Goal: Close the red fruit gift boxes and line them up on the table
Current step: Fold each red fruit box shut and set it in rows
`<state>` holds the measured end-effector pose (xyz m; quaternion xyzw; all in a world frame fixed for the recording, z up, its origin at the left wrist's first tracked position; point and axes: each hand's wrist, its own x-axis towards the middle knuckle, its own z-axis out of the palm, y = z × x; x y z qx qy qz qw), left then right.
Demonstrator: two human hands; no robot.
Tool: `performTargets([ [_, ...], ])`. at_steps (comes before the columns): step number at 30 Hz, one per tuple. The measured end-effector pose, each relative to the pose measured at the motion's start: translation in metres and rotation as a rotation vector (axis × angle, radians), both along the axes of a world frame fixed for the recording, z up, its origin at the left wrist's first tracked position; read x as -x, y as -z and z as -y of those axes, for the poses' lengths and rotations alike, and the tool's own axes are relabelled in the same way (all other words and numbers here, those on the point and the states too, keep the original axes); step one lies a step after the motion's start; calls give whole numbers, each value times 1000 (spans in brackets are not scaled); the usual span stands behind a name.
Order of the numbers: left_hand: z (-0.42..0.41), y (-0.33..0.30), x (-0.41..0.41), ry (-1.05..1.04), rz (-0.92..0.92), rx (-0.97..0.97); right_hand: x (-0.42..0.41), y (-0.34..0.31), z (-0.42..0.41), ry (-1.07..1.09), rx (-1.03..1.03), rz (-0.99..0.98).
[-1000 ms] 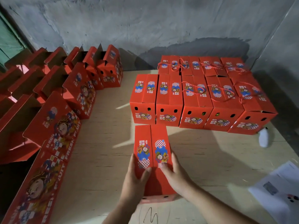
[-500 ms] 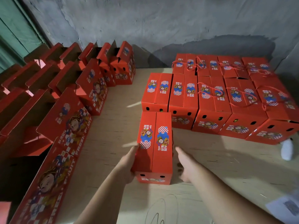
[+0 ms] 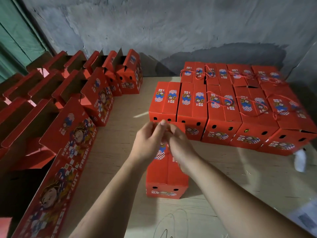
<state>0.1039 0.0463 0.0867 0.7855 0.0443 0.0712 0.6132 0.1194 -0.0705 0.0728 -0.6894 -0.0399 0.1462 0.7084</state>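
reaching out over the table [image 3: 109, 152], we see both forearms come in from the near edge and meet above one closed red box [image 3: 167, 176]. that box lies straight under the hands, lid flaps down, its near end with two small holes facing us. the left hand [image 3: 148, 143] and right hand [image 3: 180, 145] are drawn together, fingers curled and fingertips touching at the box's far end; motion blur keeps us from telling whether they pinch anything, so we cannot call what, if anything, they have hold of.

just beyond the fingertips, touching or nearly touching the box's far end, runs the front row of closed boxes [image 3: 221, 121], side by side and stretching off to the right of the hands; some carry red rope handles on their lids. behind it, farther again, sits a back row of closed boxes [image 3: 228, 74] up by the grey wall [image 3: 171, 31].

out to the left of the hands, well apart from them, stand the open boxes [image 3: 96, 98] in rows with flaps raised, running from the near left corner to the far left.

to the right of the hands, near the table edge, there's a white bottle [image 3: 299, 160], blurred, and nearer us a sheet of paper [image 3: 307, 219].
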Motion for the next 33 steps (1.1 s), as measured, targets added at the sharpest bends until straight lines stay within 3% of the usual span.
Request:
performTargets([
  [2, 0, -24, -8, 33, 11, -89, -7, -21, -3, -28, 86, 59],
  [7, 3, -85, -17, 138, 197, -348, -35, -69, -3, 35, -155, 98],
  [11, -23, -101, -19, -148, 281, -660, -45, -86, -15, 51, -353, 111],
  [13, -38, -78, -4, -164, 243, -557, -47, -84, -18, 37, -301, 99],
  [15, -45, -35, 23, -25, 71, -414, -49, -77, -20, -19, -240, 75],
  [17, -45, 19, 53, 71, -151, -525, -50, -67, -24, -80, -194, 42],
  [19, -42, 70, 71, 150, -230, -752, -50, -58, -33, -133, -126, 11],
  [25, -28, 128, 50, 53, -253, -649, -49, -34, -53, -200, 37, 10],
  [29, -52, 132, 19, 95, -217, -776, -66, -27, -49, -141, 110, 51],
  [33, -63, 131, -8, 113, -230, -877, -84, -15, -39, -208, 314, 163],
])
